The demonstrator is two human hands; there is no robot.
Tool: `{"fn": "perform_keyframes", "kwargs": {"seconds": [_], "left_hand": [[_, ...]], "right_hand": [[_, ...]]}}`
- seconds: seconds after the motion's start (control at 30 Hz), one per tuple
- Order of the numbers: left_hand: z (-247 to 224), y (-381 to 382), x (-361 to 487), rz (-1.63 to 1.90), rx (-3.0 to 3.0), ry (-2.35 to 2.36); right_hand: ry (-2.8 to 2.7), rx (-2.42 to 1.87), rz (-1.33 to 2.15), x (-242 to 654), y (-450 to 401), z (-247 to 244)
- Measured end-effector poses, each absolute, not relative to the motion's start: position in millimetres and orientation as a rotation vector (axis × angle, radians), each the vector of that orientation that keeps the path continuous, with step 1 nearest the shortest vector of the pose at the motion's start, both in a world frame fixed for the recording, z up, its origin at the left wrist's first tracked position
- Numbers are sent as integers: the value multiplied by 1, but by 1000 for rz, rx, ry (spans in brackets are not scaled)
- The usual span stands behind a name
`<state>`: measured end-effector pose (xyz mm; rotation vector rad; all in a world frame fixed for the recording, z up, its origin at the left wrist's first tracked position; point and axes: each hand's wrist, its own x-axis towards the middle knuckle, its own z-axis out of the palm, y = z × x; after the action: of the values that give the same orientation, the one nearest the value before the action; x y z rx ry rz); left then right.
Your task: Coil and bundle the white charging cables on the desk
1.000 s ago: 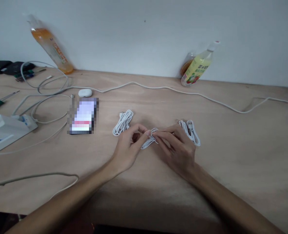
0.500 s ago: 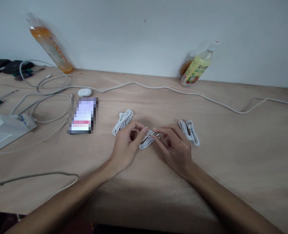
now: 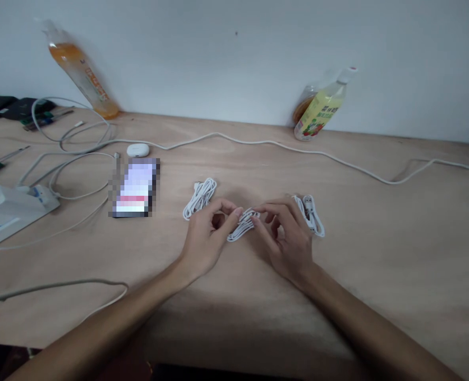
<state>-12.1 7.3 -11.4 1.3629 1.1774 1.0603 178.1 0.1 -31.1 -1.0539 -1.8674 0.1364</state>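
Note:
A coiled white cable (image 3: 242, 228) lies in the middle of the wooden table, between my two hands. My left hand (image 3: 210, 227) is closed, with thumb and forefinger pinching the upper left part of this coil. From the other side my right hand (image 3: 284, 230) has its thumb and forefinger closed round the coil's upper right end; the exact contact is small and partly hidden. Another coiled white cable (image 3: 200, 198) rests just beyond my left hand. A third white coil (image 3: 314, 217), its USB plug showing, lies past my right hand, which covers part of it.
A phone (image 3: 135, 188) and a white earbud case (image 3: 138, 150) lie to the left. Further left are a white power strip (image 3: 16, 211), loose cables and a screwdriver (image 3: 4, 161). An orange drink bottle (image 3: 83, 74) and a yellow-labelled bottle (image 3: 323, 108) lean against the wall.
My right fingertips have shifted slightly right and parted a little at the middle coil. The thin strand between the two hands now lies against the bundle. My left hand has barely moved.

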Motion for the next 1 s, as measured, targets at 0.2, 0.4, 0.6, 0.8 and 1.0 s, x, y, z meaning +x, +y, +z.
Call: {"fn": "perform_keyframes", "kwargs": {"seconds": [0.2, 0.4, 0.6, 0.8, 1.0], "left_hand": [[-7, 7, -11, 1109, 1329, 1161], [-4, 7, -10, 1109, 1316, 1135], [-4, 7, -11, 999, 1316, 1105], [-10, 7, -13, 1002, 1337, 1109], [-11, 9, -14, 1048, 1424, 1177]], "right_hand": [[-1912, -959, 72, 176, -1, -28], [-1932, -934, 6, 176, 0, -29], [-1864, -940, -26, 176, 0, -32], [-1843, -935, 9, 173, -1, -31], [-1846, -943, 36, 175, -1, -32]]}}
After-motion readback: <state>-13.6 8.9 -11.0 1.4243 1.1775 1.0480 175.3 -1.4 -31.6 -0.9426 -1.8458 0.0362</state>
